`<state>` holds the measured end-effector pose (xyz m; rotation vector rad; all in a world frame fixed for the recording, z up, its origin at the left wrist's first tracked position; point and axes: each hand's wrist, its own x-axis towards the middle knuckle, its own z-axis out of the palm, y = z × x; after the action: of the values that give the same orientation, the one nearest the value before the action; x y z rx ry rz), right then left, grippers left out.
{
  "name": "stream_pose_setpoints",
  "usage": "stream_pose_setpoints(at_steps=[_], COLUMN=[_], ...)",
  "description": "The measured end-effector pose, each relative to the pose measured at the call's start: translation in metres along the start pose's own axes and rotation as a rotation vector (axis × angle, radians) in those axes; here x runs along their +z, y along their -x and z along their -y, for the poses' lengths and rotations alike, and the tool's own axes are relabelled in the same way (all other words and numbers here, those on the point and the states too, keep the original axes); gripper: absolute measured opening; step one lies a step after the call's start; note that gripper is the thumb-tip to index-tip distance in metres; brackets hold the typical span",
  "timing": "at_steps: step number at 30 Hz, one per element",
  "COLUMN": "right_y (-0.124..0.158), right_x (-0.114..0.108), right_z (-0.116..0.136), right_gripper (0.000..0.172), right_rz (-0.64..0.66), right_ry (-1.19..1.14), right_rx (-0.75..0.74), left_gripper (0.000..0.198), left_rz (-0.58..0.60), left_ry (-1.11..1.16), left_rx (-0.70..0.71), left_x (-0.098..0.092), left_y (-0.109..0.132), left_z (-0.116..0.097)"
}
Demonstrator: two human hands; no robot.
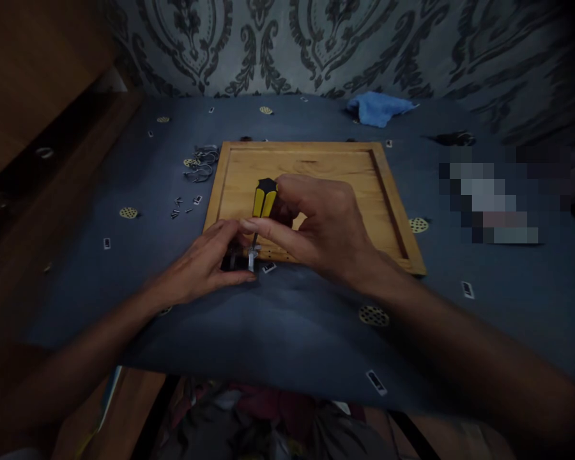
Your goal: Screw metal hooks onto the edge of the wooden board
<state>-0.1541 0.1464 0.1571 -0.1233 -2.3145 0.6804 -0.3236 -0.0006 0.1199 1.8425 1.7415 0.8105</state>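
Note:
In my right hand (326, 223) is a screwdriver (264, 199) with a yellow and black handle, held nearly upright, its thumb low along the handle. The screwdriver's shaft points down at a small metal fitting (252, 259) by the near edge of a wooden panel with a raised rim (294, 167). Thumb and fingers of my left hand (206, 262) close around that fitting from the left. Its exact kind is partly hidden by the fingers. A few small dark holes show in the near rim, right of the fitting.
Several loose screws (176, 209) lie left of the panel, with several curved metal pieces (201, 166) behind them. A blue cloth (379, 108) lies near the wall. At the right are a dark object (453, 138) and a blurred-out area. Wooden furniture (43, 76) borders the left side.

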Motion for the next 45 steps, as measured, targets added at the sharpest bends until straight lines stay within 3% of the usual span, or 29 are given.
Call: stream_pose_setpoints(at_steps=[14, 20, 23, 26, 31, 38, 41, 43, 45], right_y=[0.004, -0.004, -0.006, -0.006, -0.003, 0.001, 0.002, 0.001, 0.001], right_x=[0.006, -0.016, -0.020, -0.017, -0.008, -0.002, -0.003, -0.003, -0.003], right_z=[0.003, 0.020, 0.015, 0.007, 0.000, -0.006, -0.004, -0.004, -0.003], right_gripper=[0.038, 0.035, 0.032, 0.028, 0.026, 0.024, 0.029, 0.032, 0.032], right_rz=[-0.175, -0.299, -0.271, -0.108, -0.089, 0.019, 0.055, 0.080, 0.096], right_ry=[0.022, -0.125, -0.124, -0.021, 0.087, 0.023, -0.064, -0.102, -0.085], right_rx=[-0.096, 0.135, 0.106, 0.032, -0.071, 0.007, 0.056, 0.078, 0.097], left_gripper=[0.051, 0.050, 0.052, 0.047, 0.047, 0.043, 0.034, 0.045, 0.043], left_rz=[0.008, 0.000, -0.009, 0.009, 0.043, 0.014, -0.017, -0.092, -0.130], left_ry=[-0.008, 0.039, 0.071, 0.065, 0.026, 0.037, 0.052, 0.035, 0.040], left_rx=[-0.026, -0.018, -0.020, -0.047, -0.030, -0.012, -0.031, -0.004, 0.018], left_x=[-0.001, 0.001, 0.003, 0.003, 0.002, 0.004, 0.014, 0.022, 0.027], left_y=[0.000, 0.000, 0.000, 0.000, 0.000, 0.004, 0.009, 0.011, 0.011], left_z=[-0.002, 0.000, -0.001, -0.004, -0.006, -0.005, 0.005, 0.015, 0.025])
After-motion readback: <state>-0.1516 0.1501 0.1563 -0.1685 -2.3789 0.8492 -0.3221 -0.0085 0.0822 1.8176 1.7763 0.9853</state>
